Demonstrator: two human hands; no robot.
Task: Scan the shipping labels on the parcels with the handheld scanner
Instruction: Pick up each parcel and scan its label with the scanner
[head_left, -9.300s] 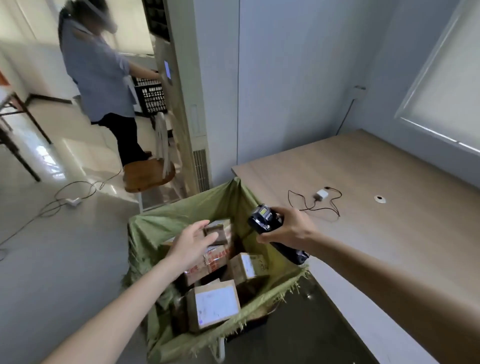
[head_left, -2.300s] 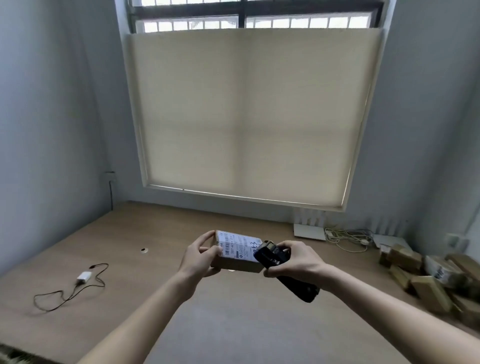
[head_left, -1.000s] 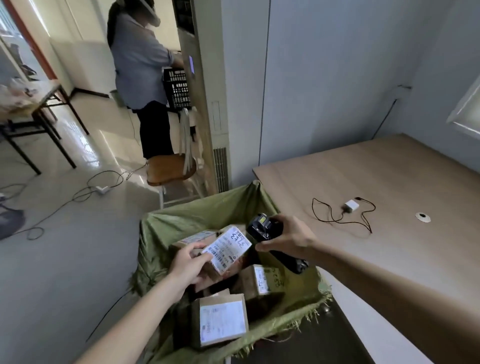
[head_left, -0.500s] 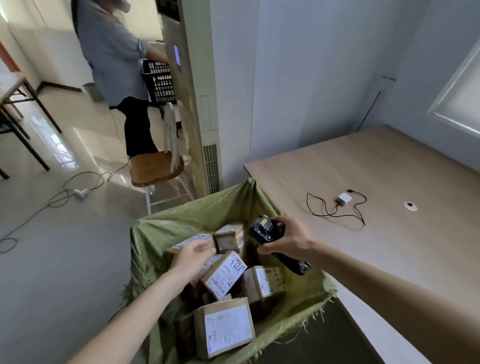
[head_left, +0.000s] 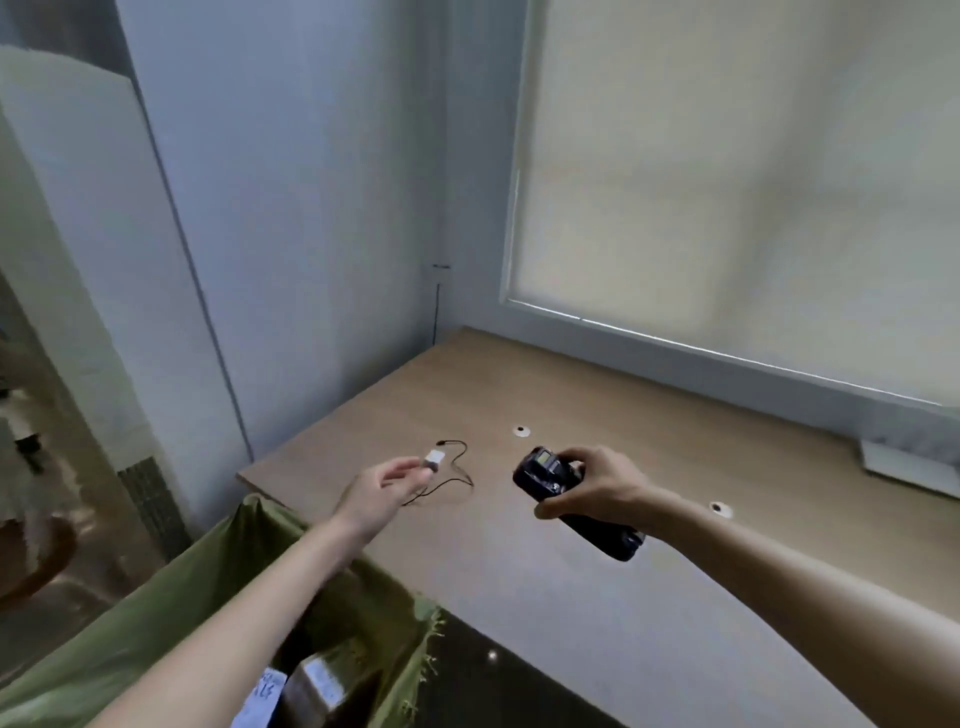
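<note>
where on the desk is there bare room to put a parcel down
The wooden desk is bare between the two small round desk holes and the window wall. The near strip under the right hand gripping the black handheld scanner is also bare. The left corner is crowded by the white charger with black cable, beside the empty left hand.

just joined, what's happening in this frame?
A person is partway through scanning parcels. The right hand grips the black handheld scanner over the wooden table. The left hand is empty, its fingers relaxed, raised above the table edge near the green sack. Labelled parcels lie in the sack at the bottom edge; none is being scanned.
</note>
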